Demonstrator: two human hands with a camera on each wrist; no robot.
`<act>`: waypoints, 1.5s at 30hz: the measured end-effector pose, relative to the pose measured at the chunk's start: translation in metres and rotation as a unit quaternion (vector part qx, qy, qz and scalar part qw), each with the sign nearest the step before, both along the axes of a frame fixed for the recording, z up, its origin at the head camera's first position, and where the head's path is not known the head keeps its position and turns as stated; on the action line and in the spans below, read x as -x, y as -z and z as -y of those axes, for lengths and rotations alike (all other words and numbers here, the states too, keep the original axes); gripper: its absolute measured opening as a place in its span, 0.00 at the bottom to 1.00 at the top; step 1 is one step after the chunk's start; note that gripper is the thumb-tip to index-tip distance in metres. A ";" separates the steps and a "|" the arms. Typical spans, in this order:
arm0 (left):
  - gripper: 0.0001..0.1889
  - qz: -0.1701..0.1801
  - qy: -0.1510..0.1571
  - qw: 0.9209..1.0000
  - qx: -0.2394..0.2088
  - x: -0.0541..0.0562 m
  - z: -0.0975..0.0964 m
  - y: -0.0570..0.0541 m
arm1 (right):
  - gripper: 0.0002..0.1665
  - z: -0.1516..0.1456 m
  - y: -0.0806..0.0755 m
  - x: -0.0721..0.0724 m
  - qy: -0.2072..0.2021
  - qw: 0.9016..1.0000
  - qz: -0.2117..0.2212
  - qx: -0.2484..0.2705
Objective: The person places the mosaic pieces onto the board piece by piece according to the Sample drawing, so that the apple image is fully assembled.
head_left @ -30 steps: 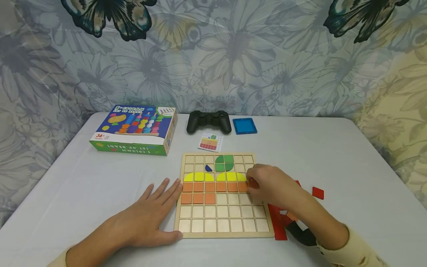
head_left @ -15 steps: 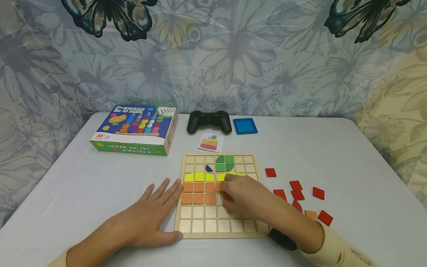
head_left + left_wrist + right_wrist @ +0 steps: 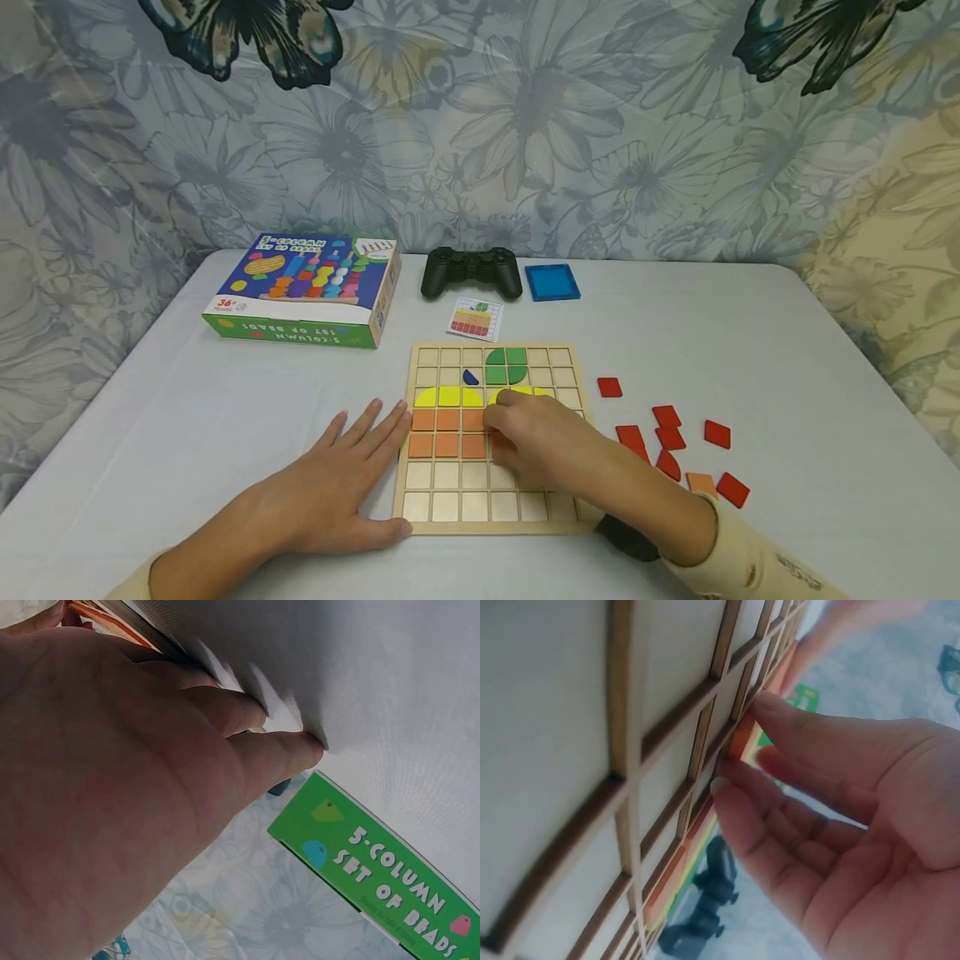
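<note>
In the head view a wooden grid board (image 3: 502, 528) lies on the table, with green tiles (image 3: 506, 367), a blue piece (image 3: 470, 377), yellow tiles (image 3: 448, 397) and orange square tiles (image 3: 447, 447) set in its cells. My left hand (image 3: 330, 487) rests flat with fingers spread, fingertips and thumb at the board's left edge. Over the middle of the board, my right hand (image 3: 547, 437) pinches an orange tile (image 3: 742, 737) between thumb and fingertips, low at the grid in the right wrist view. From the head view that tile is hidden under the hand.
Several red pieces (image 3: 717, 434) and an orange tile (image 3: 701, 483) lie right of the board. Behind it are a pattern card (image 3: 476, 319), a black game controller (image 3: 471, 273) and a blue tray (image 3: 552, 282). A bead-set box (image 3: 300, 292) stands back left.
My right hand has moved left from the board's right edge to its middle, uncovering the red pieces, and has since shifted slightly further left. My left hand has stayed put.
</note>
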State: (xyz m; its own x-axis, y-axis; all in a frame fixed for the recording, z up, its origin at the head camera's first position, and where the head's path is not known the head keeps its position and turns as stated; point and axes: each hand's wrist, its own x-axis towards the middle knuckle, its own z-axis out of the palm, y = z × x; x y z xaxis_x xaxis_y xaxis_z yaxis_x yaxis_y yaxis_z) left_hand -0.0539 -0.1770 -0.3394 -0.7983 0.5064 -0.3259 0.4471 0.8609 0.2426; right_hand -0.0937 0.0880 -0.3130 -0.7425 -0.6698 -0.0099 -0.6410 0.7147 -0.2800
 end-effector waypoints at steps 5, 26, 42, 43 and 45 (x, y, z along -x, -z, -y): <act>0.59 -0.001 0.002 1.000 0.003 0.000 -0.001 0.000 | 0.07 -0.009 0.000 -0.002 0.017 0.998 0.040 0.044; 0.58 0.007 0.002 1.000 -0.001 0.000 0.001 -0.002 | 0.15 -0.145 -0.017 -0.008 0.092 0.991 0.095 0.023; 0.58 0.002 0.005 1.000 0.001 0.000 0.001 -0.002 | 0.26 -0.191 0.017 -0.046 0.112 0.992 0.028 -0.051; 0.58 0.002 0.005 1.000 0.001 0.000 0.001 -0.002 | 0.27 -0.192 0.018 -0.046 0.107 0.993 0.017 -0.045; 0.58 0.003 0.005 1.000 0.002 0.000 0.001 -0.002 | 0.27 -0.193 0.019 -0.048 0.101 0.994 -0.009 -0.038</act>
State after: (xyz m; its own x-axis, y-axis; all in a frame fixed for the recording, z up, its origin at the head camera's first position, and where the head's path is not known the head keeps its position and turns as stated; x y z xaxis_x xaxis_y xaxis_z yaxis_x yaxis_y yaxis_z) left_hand -0.0540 -0.1779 -0.3375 -0.7905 0.5140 -0.3329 0.4549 0.8568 0.2427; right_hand -0.0461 0.2807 -0.3318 -0.8621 -0.5050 -0.0415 -0.4867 0.8480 -0.2101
